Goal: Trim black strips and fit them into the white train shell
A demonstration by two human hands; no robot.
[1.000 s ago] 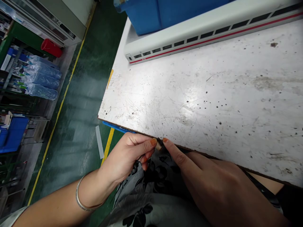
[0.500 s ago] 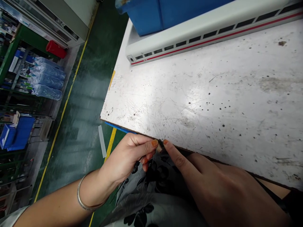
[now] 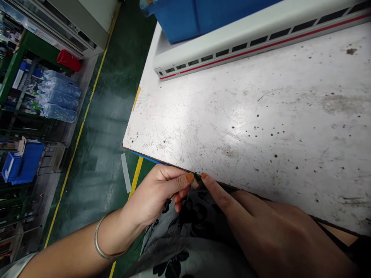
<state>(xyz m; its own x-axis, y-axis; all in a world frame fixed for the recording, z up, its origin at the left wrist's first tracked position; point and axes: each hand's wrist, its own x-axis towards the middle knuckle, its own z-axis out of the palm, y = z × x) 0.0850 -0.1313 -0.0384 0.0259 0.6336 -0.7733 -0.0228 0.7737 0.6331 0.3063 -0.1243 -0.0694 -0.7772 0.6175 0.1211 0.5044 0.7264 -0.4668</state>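
Observation:
At the front edge of the white table [image 3: 185, 112], my left hand [image 3: 162, 189] pinches a small dark piece [image 3: 197, 178] between thumb and fingers. The piece is too small and too covered to name. From the other side, the index fingertip of my right hand [image 3: 261, 227] presses on it, with the rest of that hand turned under and partly hidden. Both hands are closed on this piece, right against the table edge. Below them is grey cloth with black flower shapes [image 3: 171, 262].
A white model train car [image 3: 243, 42] with a red stripe lies along the table's far side. Behind it stands a blue bin [image 3: 179, 19]. Off to the left, across a green floor [image 3: 101, 127], are shelves with plastic-wrapped bundles [image 3: 60, 96], a red bucket [image 3: 68, 60] and blue boxes [image 3: 27, 162].
The view has shifted very slightly. Both hands keep nearly the same pose, with the right index finger a touch further right and lower.

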